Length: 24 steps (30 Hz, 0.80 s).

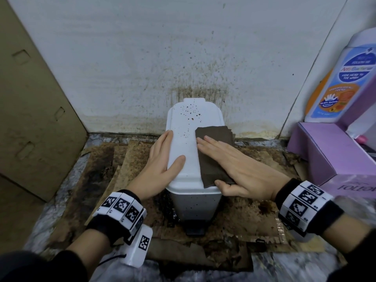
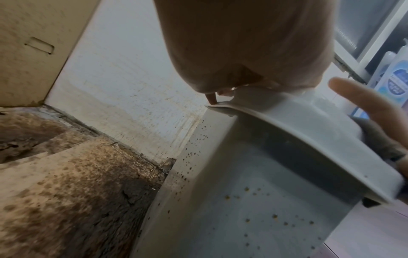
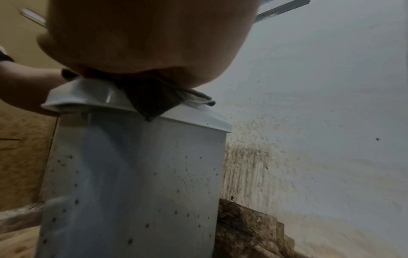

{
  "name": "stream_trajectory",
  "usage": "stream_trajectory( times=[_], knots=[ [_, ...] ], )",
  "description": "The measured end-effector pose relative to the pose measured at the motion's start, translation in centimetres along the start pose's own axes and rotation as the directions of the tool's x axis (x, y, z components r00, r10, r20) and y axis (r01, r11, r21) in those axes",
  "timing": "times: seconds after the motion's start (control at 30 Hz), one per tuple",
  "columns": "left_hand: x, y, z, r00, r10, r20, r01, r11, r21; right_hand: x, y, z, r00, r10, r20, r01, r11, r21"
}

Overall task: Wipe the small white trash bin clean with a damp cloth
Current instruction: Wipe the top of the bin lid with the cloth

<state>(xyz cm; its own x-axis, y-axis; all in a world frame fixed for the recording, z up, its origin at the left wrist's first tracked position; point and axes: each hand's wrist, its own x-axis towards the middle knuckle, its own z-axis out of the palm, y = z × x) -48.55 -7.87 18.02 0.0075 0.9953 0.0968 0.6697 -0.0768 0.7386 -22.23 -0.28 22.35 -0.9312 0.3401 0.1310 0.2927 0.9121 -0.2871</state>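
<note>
**A:** ok, head view first. What's where?

**B:** The small white bin (image 1: 190, 151) sits on stained cardboard (image 1: 130, 159) right against a splattered wall (image 1: 183, 58), lid closed, dark specks over the far end of the lid. The right hand (image 1: 242, 169) lies flat with straight fingers on a folded brown cloth (image 1: 213, 157), pressing it onto the right half of the lid. The left hand (image 1: 162, 161) is spread wide along the lid's left edge, thumb resting on top, fingers straight down the side.

**A:** anything else around?

**B:** A big cardboard sheet (image 1: 34, 108) leaning on the left, a purple box (image 1: 329, 151) on the right with a wash bottle (image 1: 343, 78) on it.

**A:** left wrist cam?

**B:** Mostly palm (image 2: 243, 43) up close, sitting on the lid's rim (image 2: 309, 139). Speckled bin side below it. The other hand's finger (image 2: 362, 97) pokes in from the right, on the cloth.

**A:** right wrist?

**B:** Palm (image 3: 150, 34) bearing down on the cloth (image 3: 152, 99), one corner hanging over the lid's edge. Bin wall (image 3: 137, 183) dotted with spots. Fingers aren't visible here.
</note>
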Motion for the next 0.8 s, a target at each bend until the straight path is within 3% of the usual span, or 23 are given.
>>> stream_trajectory(
  times=[0.33, 0.63, 0.8],
  knots=[
    [-0.1, 0.1, 0.0, 1.0, -0.008, 0.015, 0.008, 1.0, -0.024, -1.4, 1.5, 0.6, 0.998, 0.057, -0.038, -0.052, 0.991, 0.121],
    [-0.1, 0.2, 0.1, 1.0, -0.001, -0.018, 0.001, 1.0, -0.031, 0.7, -1.2, 1.7, 0.989, 0.082, -0.122, -0.095, 0.99, -0.104],
    [-0.2, 0.6, 0.0, 1.0, -0.008, 0.011, 0.008, 1.0, -0.01, 0.2, -1.3, 1.3, 0.99, 0.1, -0.102, -0.098, 0.995, 0.02]
  ],
)
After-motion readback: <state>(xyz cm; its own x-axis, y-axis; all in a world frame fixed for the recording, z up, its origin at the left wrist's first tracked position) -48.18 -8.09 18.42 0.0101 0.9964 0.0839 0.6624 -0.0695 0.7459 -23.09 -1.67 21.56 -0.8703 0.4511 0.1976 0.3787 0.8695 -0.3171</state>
